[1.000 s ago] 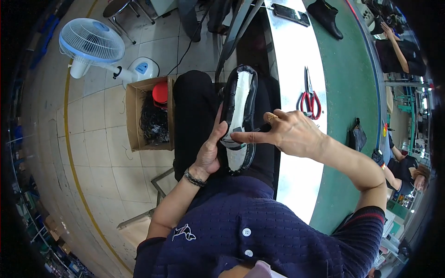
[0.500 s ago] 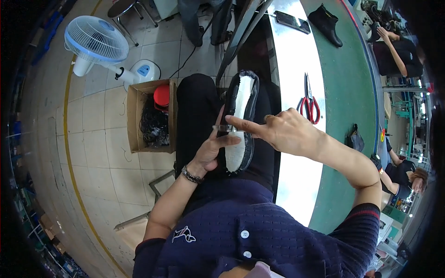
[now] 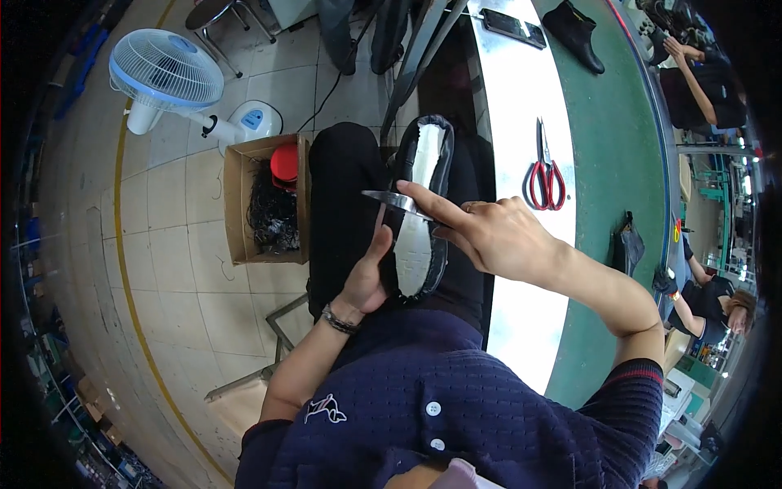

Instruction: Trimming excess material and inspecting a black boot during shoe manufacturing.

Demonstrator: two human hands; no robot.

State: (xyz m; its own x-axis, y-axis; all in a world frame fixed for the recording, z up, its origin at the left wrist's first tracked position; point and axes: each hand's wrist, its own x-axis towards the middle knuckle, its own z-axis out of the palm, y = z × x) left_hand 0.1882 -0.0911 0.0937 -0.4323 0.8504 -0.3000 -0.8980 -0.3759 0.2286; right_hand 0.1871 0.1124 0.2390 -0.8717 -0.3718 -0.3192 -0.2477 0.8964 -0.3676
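Note:
A black boot [image 3: 444, 175] lies sole side up on my lap, its white insole board [image 3: 413, 257] framed by a dark, uneven turned-in edge. My left hand [image 3: 366, 277] grips the boot's left side near the bottom end, thumb raised and the other fingers partly hidden beneath it. A short, pointed silver knife blade [image 3: 395, 200] lies crosswise over the middle of the sole. My right hand [image 3: 505, 236] is closed on this knife, with the index finger stretched along the blade; the handle is hidden in the hand.
Red-handled scissors [image 3: 544, 181] and a phone [image 3: 513, 28] rest on the metal bench edge [image 3: 529, 269]. Another black boot [image 3: 574, 37] lies on the green belt [image 3: 607, 155]. To my left are a box of black scraps [image 3: 239, 204] and a fan [image 3: 167, 69]. Co-workers sit at the right.
The knife, blurred before, now shows plainly with its tip toward the left. My left thumb has come off the insole to the boot's left side. The boot stays on my lap.

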